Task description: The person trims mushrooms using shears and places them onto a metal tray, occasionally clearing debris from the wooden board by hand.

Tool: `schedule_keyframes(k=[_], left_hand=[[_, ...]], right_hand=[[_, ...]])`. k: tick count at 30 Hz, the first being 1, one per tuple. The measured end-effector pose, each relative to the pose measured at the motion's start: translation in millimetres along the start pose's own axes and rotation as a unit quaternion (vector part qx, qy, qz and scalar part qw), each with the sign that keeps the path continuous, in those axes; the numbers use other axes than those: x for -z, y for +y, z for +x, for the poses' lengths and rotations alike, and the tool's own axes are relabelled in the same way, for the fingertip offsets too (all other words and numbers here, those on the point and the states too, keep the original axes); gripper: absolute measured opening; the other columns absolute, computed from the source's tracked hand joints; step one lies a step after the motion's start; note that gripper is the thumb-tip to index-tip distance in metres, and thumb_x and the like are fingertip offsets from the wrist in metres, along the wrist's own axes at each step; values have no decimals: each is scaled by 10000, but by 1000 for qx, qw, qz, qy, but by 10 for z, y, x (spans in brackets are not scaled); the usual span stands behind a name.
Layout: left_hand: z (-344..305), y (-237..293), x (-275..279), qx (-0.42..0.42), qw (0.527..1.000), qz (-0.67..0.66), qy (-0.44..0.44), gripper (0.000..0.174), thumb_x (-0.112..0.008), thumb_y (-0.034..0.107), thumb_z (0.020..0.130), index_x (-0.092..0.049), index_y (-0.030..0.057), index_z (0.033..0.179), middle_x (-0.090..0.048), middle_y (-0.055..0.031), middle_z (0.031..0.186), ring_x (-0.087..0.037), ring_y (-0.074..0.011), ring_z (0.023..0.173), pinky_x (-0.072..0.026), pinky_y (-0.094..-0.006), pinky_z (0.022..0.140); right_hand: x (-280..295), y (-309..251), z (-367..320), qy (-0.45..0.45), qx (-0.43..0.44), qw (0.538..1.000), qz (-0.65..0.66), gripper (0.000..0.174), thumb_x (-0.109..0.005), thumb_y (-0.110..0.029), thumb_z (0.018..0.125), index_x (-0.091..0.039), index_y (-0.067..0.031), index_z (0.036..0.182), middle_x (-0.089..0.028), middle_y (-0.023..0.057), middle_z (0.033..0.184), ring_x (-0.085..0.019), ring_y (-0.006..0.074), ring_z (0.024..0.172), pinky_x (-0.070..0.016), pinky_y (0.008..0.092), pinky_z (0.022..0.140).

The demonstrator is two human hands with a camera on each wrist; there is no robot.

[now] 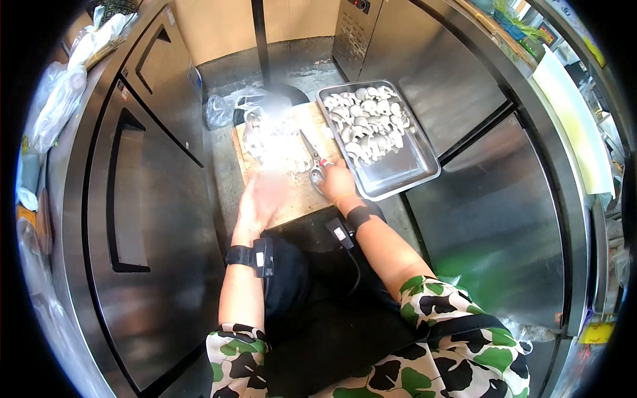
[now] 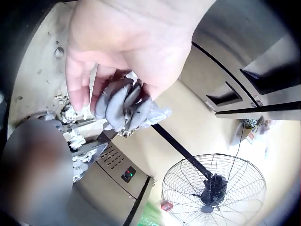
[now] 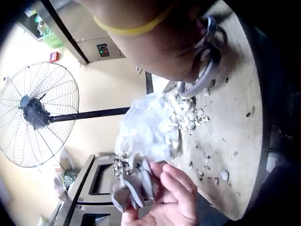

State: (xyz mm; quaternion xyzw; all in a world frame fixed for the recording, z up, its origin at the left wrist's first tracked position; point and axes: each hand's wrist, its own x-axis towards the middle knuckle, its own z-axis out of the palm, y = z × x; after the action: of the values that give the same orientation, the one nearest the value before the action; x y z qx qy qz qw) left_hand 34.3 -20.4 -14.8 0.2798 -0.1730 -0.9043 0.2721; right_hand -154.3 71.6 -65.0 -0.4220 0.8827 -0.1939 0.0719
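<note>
Mushrooms (image 1: pixel 368 123) fill the far part of your metal tray (image 1: pixel 398 174), just right of the wooden board (image 1: pixel 292 209). By the board's far side sits a clear plastic bag (image 3: pixel 146 127), contents too washed-out to tell. Your right grip (image 1: pixel 340 182) holds scissors (image 1: pixel 308 144) by the handles. Your left grip (image 2: pixel 127 42) pinches a mushroom cluster (image 2: pixel 120 107) between thumb and fingers.

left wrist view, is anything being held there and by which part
Yes: the left grip has a grey mushroom cluster, held by its caps.
</note>
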Motion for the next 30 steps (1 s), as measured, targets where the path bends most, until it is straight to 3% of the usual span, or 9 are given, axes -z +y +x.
schedule_keyframes(k=[5,8,9,12,13,16,20,24,30], left_hand=[[-72,5,-36,-20,1000,-17,-12,336,-452,262,926,-475,0,1135,-583,-165,1053,-580,-309,969,-491,-404,871],[-67,-6,-19,-75,997,-8,-19,308,-476,180,915,-457,15,1174,-569,-143,1081,-568,-299,996,-488,-402,881],[-47,-20,5,-107,994,2,-12,305,-487,139,907,-452,22,1186,-564,-133,1093,-566,-288,1003,-488,-398,882],[80,-35,161,-173,985,11,-4,337,-515,32,875,-444,36,1205,-555,-108,1118,-565,-244,1003,-493,-369,869],[108,-25,197,-191,982,11,-4,357,-523,-1,863,-442,39,1209,-552,-100,1124,-566,-227,999,-495,-357,862],[172,-14,256,-226,972,45,48,373,-531,-20,855,-444,44,1212,-559,-78,1113,-564,-186,986,-491,-316,836],[235,-7,249,-284,956,67,42,387,-547,-19,848,-443,46,1216,-551,-63,1122,-552,-167,998,-469,-297,845],[264,-16,212,-299,950,80,47,433,-552,-28,842,-427,67,1245,-521,-54,1179,-527,-158,1042,-453,-304,870],[221,-51,45,-289,953,85,43,522,-541,-30,843,-391,139,1314,-486,-40,1241,-510,-162,1077,-453,-314,873]], right_hand=[[24,141,48,5,-24,976,215,120,-629,-122,693,-593,-25,754,-616,159,793,-601,273,721,-476,348,666],[-113,223,46,-16,-80,877,473,78,-624,-77,709,-570,-28,736,-570,72,629,-574,206,626,-447,306,580],[81,133,-39,-60,-120,831,539,106,-633,-40,740,-564,-36,820,-544,31,640,-522,130,552,-412,260,492],[422,-17,-237,-138,-127,702,687,198,-665,-56,761,-549,-45,922,-532,11,630,-477,96,485,-363,231,415],[466,-6,-289,-194,-93,688,693,331,-689,-95,774,-502,-58,1045,-519,-7,631,-444,75,445,-326,206,376],[577,-95,-441,-250,-95,682,681,402,-698,-113,773,-477,-69,1106,-501,-18,627,-432,74,423,-309,201,359],[405,-206,-517,-175,11,838,517,360,-721,-162,766,-450,-89,992,-480,-19,680,-440,77,580,-363,216,506],[427,-311,-624,-124,45,950,284,465,-719,-337,746,-417,-58,964,-568,106,781,-545,209,702,-441,319,650],[409,-387,-600,-155,56,954,249,472,-707,-394,731,-473,-40,937,-576,163,804,-572,294,760,-450,360,703]])
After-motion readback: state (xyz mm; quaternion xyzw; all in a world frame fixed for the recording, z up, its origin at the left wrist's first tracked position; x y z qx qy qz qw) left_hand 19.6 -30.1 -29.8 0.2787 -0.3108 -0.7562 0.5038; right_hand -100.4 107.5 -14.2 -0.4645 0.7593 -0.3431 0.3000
